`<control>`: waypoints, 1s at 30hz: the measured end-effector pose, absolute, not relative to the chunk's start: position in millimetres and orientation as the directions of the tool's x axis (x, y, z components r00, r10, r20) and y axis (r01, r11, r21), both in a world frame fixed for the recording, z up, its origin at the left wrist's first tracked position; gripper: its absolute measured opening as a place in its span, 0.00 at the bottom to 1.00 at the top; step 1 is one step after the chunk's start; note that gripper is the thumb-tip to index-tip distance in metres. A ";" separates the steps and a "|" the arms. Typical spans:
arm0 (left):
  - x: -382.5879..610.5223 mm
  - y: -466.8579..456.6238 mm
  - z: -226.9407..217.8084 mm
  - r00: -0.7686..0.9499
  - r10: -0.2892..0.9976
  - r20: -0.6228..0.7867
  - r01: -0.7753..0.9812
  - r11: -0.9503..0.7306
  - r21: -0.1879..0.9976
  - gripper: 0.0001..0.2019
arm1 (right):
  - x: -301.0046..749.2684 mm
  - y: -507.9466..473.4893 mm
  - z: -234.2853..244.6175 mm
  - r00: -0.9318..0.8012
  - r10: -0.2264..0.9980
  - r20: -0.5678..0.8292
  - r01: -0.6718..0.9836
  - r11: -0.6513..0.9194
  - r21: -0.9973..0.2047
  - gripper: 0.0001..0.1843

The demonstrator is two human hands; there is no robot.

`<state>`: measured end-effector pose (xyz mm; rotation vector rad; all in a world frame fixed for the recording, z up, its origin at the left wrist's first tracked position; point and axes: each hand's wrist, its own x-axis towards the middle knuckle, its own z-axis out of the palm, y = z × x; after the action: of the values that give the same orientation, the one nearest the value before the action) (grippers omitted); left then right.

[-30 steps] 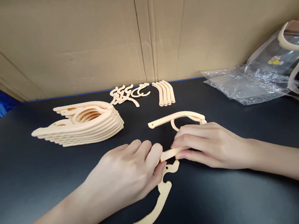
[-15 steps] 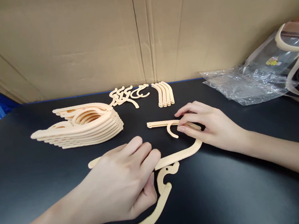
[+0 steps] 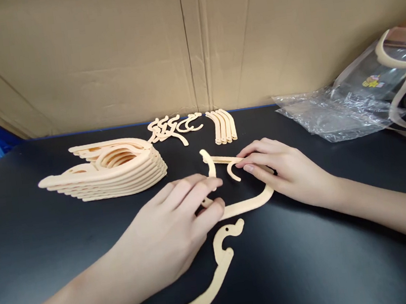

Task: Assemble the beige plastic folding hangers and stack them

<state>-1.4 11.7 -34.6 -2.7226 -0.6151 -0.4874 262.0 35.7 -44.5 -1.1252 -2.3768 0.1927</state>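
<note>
My left hand (image 3: 178, 225) pinches a curved cream plastic arm of a folding clothes hanger (image 3: 209, 163) between thumb and fingers; its upper end sticks up past the fingertips. A small piece with a hole shows beside the fingers. My right hand (image 3: 280, 169) holds the hanger's other side, its fingers closed on the straight bar (image 3: 222, 159) close to a small hook (image 3: 232, 172). A long curved arm (image 3: 249, 206) runs between the two hands. Below them a loose hook piece (image 3: 218, 269) lies flat. Where the parts join is hidden by my fingers.
A stack of cream folding hangers (image 3: 123, 175) sits at the left. Loose hook pieces (image 3: 164, 128) and a row of several curved arms (image 3: 222, 127) lie at the back. A clear plastic bag (image 3: 325, 116) is at the right, and a cardboard wall (image 3: 119, 58) stands behind.
My left hand has shifted slightly and its fingers have opened out from a tighter grip. The arm end that pointed left now sticks up between the hands. My right hand stays nearly in place.
</note>
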 end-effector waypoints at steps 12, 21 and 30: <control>-8.2 8.9 -29.3 0.776 0.453 0.439 0.445 -0.886 0.128 0.16 | 262.2 34.2 -44.9 -0.523 0.768 0.370 0.708 0.633 -0.314 0.15; -5.4 11.3 -29.4 0.823 0.339 0.457 0.356 -0.933 0.052 0.02 | 263.5 35.0 -45.5 -0.560 0.742 0.368 0.693 0.663 -0.283 0.15; -5.5 12.2 -28.5 0.824 0.300 0.481 0.334 -0.942 0.015 0.09 | 264.2 34.7 -46.4 -0.577 0.740 0.346 0.693 0.668 -0.271 0.17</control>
<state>-5.5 12.2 -28.5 -2.9330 -0.5109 -0.7567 264.2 34.7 -46.4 -1.1182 -2.4523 0.1458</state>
